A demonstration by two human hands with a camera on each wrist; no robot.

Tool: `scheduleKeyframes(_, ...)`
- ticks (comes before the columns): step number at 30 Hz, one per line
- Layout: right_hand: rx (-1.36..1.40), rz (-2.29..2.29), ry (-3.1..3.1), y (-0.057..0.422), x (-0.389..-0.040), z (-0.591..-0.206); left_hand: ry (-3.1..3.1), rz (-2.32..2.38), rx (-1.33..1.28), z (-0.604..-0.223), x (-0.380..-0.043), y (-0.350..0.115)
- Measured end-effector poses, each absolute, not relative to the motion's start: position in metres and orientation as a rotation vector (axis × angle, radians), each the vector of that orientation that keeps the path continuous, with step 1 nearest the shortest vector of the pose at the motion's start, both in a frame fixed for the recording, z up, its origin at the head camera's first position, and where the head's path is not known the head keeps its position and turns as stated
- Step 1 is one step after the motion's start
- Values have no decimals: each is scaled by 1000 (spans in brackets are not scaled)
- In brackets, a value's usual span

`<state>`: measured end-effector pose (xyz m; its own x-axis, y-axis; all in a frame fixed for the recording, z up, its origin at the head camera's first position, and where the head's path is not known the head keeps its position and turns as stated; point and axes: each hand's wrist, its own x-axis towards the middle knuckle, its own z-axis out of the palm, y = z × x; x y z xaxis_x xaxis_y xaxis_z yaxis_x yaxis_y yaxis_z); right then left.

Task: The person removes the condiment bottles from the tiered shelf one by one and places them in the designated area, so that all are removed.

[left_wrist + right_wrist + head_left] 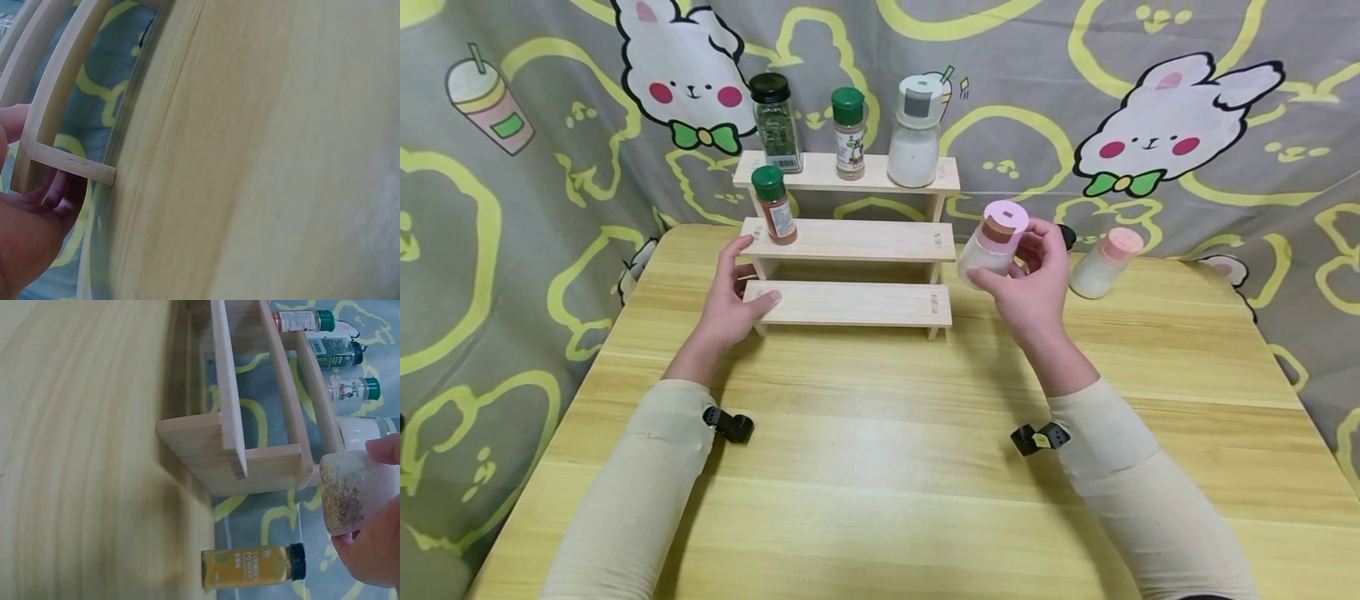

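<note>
A three-tier wooden rack (850, 304) stands against the back of the table. My left hand (730, 292) grips its left end, with the thumb on the lowest shelf; the left wrist view shows fingers beneath the board (53, 81). To the right of the rack, my right hand (1037, 279) holds a pink-lidded glass seasoning jar (992, 242) tilted in the air. Whitish contents and brownish bits show through its base in the right wrist view. One green-capped spice bottle (777, 208) is at the left of the middle shelf.
The top shelf bears a black-capped herb jar (778, 125), another green-capped bottle (849, 137) and a white-lidded jar (915, 137). Behind my right hand are a second pink-lidded jar (1101, 267) and a black-capped yellow spice bottle (250, 567). A patterned curtain (1015, 100) hangs behind.
</note>
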<state>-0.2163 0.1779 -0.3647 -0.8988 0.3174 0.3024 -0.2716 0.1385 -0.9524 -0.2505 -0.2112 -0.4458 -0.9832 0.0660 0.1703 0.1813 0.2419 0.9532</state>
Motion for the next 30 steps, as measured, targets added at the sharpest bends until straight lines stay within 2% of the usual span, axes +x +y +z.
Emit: scheduleKeyframes(30,-198,1783,-2067,201,-218,-408,-2420,-1834,-240,-444,-249,-210)
